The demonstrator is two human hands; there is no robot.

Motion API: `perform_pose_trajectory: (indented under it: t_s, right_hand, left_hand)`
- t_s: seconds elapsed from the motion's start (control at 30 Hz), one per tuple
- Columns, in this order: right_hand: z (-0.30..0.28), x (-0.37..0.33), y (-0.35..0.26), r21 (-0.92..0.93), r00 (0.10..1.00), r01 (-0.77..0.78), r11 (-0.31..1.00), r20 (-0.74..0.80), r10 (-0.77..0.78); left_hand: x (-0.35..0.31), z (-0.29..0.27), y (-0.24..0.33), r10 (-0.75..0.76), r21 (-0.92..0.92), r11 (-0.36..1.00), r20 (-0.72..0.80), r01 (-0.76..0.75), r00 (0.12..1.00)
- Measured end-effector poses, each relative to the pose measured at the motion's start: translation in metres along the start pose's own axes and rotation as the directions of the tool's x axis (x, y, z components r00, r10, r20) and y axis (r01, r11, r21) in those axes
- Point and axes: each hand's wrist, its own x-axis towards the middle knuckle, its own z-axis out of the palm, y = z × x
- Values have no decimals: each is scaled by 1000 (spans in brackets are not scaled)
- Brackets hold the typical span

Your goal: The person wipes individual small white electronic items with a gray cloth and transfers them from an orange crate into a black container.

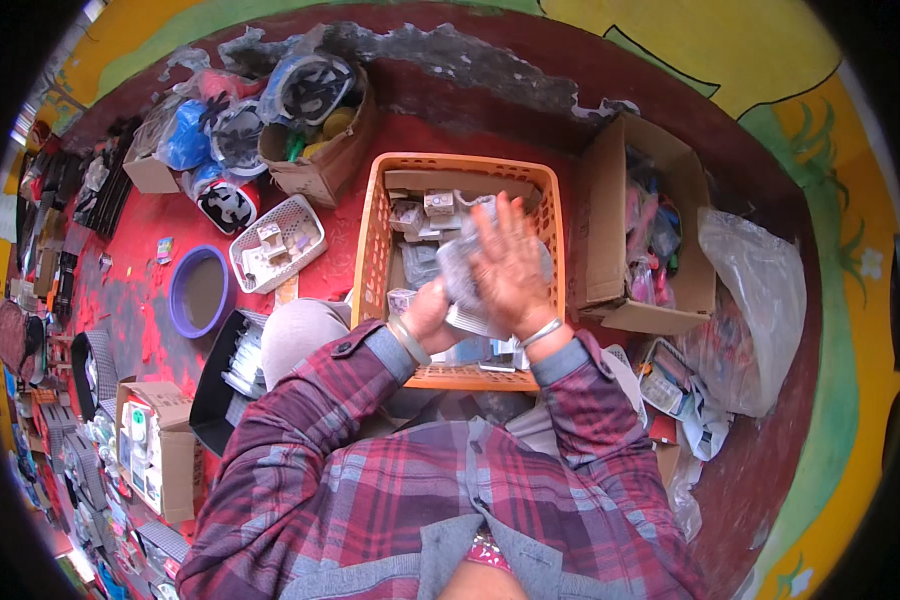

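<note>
Hands [490, 280] over crowded orange crate [375, 250]

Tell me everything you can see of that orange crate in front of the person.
The orange crate looks like plastic, rectangular, with slotted lattice walls and an open top. It stands upright on the red floor, between two cardboard boxes. Small packets and cardboard fill it. Both hands hold a clear plastic packet over it; whether they touch its rim is unclear.

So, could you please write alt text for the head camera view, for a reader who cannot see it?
A person in a plaid shirt holds a grey plastic-wrapped packet between the left hand and right hand over an orange plastic crate of small packaged items. Cardboard boxes, a white basket and a purple bowl sit on the red floor.
</note>
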Motion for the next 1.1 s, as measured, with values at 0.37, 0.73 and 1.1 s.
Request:
perform_pose_trajectory:
  t_s: [0.37, 0.73, 1.1]
  right_hand:
    - [11, -7, -12, 17, 998, -69, 997, 12, 68]
    - [13, -8, -7, 140, 974, -178, 974, -115, 195]
    - [-23, 10, 30, 778, 880, -397, 487, 172, 442]
  left_hand:
    - [2, -2, 3, 146, 119, 980, 101, -157, 984]
    - [-1, 8, -8, 81, 62, 995, -51, -77, 995]
    - [4, 8, -8, 161, 614, 753, 174, -235, 971]
